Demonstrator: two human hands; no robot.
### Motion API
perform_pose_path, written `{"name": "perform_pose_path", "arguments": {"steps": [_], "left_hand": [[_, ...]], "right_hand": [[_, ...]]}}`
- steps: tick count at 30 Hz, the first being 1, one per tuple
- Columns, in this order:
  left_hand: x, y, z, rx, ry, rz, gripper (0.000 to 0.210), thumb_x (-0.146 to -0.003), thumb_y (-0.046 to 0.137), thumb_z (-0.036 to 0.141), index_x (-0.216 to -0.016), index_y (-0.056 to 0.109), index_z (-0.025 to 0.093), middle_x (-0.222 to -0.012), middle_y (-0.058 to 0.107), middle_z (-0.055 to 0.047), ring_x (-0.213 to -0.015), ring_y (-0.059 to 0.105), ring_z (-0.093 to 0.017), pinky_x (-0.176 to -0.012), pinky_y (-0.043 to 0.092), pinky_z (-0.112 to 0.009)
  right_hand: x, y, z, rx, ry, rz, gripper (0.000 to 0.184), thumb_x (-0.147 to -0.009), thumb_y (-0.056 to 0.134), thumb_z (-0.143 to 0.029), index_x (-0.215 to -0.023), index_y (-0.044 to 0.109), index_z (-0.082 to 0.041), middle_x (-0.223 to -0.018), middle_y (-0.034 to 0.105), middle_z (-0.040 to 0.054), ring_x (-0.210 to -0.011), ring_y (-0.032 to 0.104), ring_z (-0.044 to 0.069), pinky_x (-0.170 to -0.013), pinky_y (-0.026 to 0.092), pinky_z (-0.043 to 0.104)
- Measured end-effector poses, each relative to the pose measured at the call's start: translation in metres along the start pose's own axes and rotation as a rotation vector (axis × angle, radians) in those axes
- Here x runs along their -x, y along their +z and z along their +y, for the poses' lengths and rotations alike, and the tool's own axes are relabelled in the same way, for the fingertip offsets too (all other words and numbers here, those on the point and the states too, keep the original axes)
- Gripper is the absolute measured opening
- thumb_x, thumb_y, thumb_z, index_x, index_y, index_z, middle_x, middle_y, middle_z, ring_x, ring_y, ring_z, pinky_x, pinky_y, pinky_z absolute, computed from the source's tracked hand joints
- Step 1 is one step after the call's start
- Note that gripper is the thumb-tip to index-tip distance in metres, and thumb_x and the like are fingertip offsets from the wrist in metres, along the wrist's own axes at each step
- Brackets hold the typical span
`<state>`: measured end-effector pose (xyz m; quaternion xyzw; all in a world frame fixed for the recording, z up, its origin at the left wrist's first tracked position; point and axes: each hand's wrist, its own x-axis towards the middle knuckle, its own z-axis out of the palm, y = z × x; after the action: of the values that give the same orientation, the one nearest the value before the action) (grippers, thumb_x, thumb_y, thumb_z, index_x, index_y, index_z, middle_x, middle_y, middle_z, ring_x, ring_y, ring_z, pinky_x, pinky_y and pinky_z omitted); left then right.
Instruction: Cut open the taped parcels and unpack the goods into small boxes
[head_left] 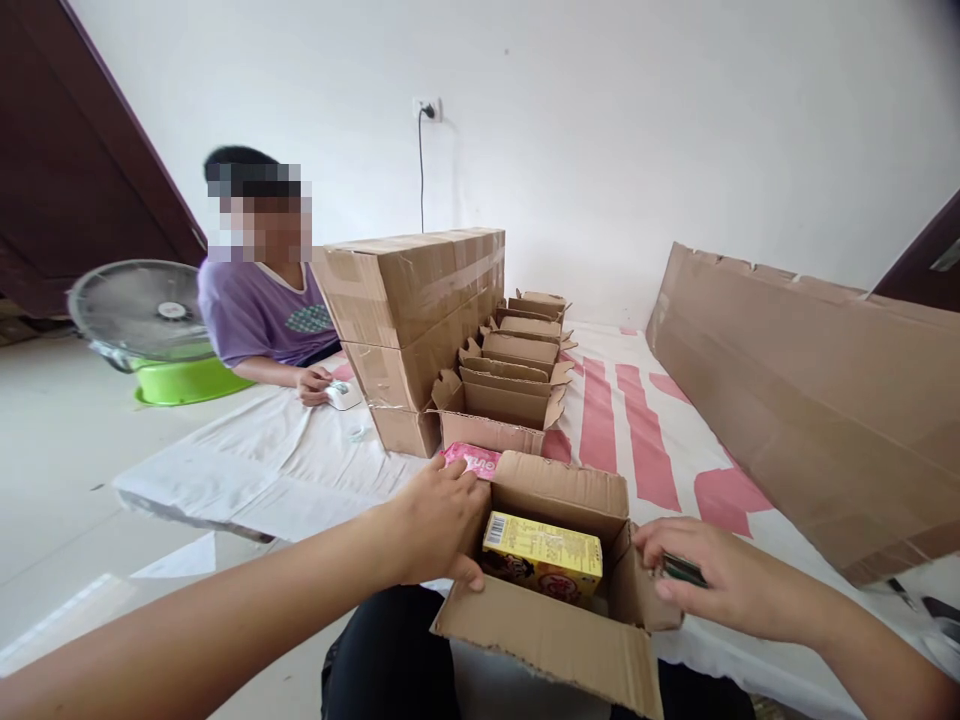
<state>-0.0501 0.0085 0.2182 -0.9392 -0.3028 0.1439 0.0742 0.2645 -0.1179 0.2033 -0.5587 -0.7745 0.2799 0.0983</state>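
Note:
An open cardboard box (559, 640) sits in front of me with its flaps folded out. Inside lies a yellow printed carton (544, 550) with a barcode at one end. My left hand (439, 515) grips the box's left side, its thumb by the front flap and its fingers at the far left corner. Just beyond those fingers is a pink packet (471, 458), partly covered. At the right flap, my right hand (705, 570) is closed around a small dark green object (681, 570), mostly hidden by the fingers, so its kind is unclear.
Taped cardboard boxes (420, 320) form a stack beyond my left hand. Beside it runs a row of open boxes (499, 400). A large cardboard sheet (795, 400) leans at right. Across the low table (247, 460), a person (262, 310) touches a white object (343, 395). A fan (142, 310) stands left.

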Motion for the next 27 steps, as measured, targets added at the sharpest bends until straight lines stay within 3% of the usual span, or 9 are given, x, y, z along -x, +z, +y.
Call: {"name": "perform_pose_path", "arguments": {"steps": [3, 6, 14, 20, 24, 27], "left_hand": [[0.003, 0.006, -0.003, 0.111, 0.019, -0.068, 0.099, -0.063, 0.075, 0.068, -0.138, 0.049, 0.009, -0.132, 0.060, -0.023, -0.122, 0.054, -0.040, -0.101, 0.039, -0.050], [0.000, 0.013, 0.001, 0.133, 0.007, -0.095, 0.100, -0.065, 0.079, 0.058, -0.145, 0.040, 0.012, -0.143, 0.052, -0.023, -0.128, 0.050, -0.039, -0.105, 0.037, -0.051], [-0.013, 0.040, 0.010, 0.121, -0.002, -0.034, 0.101, -0.061, 0.084, 0.053, -0.142, 0.045, 0.008, -0.136, 0.056, -0.028, -0.125, 0.053, -0.042, -0.102, 0.041, -0.051], [-0.012, 0.039, 0.015, 0.062, -0.025, -0.026, 0.097, -0.067, 0.079, 0.058, -0.142, 0.045, 0.007, -0.134, 0.058, -0.028, -0.118, 0.058, -0.040, -0.097, 0.045, -0.049], [-0.014, 0.038, 0.023, 0.053, -0.090, -0.004, 0.097, -0.068, 0.075, 0.063, -0.141, 0.047, 0.006, -0.130, 0.061, -0.026, -0.114, 0.059, -0.038, -0.095, 0.046, -0.047], [-0.017, 0.041, 0.026, 0.068, -0.118, 0.023, 0.096, -0.069, 0.075, 0.062, -0.142, 0.046, 0.007, -0.129, 0.062, -0.025, -0.114, 0.060, -0.038, -0.094, 0.046, -0.046]], "right_hand": [[0.004, 0.003, 0.007, -0.012, 0.050, -0.033, 0.016, -0.077, 0.067, -0.023, -0.091, 0.060, -0.025, -0.130, 0.059, 0.0020, -0.119, 0.055, 0.023, -0.099, 0.044, 0.034], [0.001, 0.012, 0.010, -0.001, 0.063, -0.002, 0.020, -0.072, 0.064, -0.013, -0.088, 0.058, -0.025, -0.130, 0.057, 0.0008, -0.117, 0.057, 0.022, -0.098, 0.045, 0.033], [-0.012, 0.033, 0.007, 0.086, 0.005, 0.121, 0.018, -0.073, 0.059, -0.008, -0.081, 0.054, -0.023, -0.113, 0.058, 0.0026, -0.094, 0.063, 0.019, -0.082, 0.051, 0.033], [-0.019, 0.028, 0.012, 0.190, -0.050, 0.212, 0.026, -0.078, 0.042, 0.000, -0.082, 0.055, -0.022, -0.094, 0.062, 0.0035, -0.080, 0.061, 0.018, -0.072, 0.050, 0.032], [-0.031, 0.022, 0.001, 0.225, -0.053, 0.285, 0.021, -0.087, 0.045, -0.008, -0.094, 0.060, -0.021, -0.097, 0.067, 0.0060, -0.090, 0.062, 0.022, -0.080, 0.050, 0.037], [-0.047, 0.022, -0.011, 0.273, -0.008, 0.239, 0.019, -0.086, 0.059, -0.019, -0.105, 0.063, -0.019, -0.109, 0.068, 0.0083, -0.101, 0.062, 0.026, -0.091, 0.048, 0.043]]}}
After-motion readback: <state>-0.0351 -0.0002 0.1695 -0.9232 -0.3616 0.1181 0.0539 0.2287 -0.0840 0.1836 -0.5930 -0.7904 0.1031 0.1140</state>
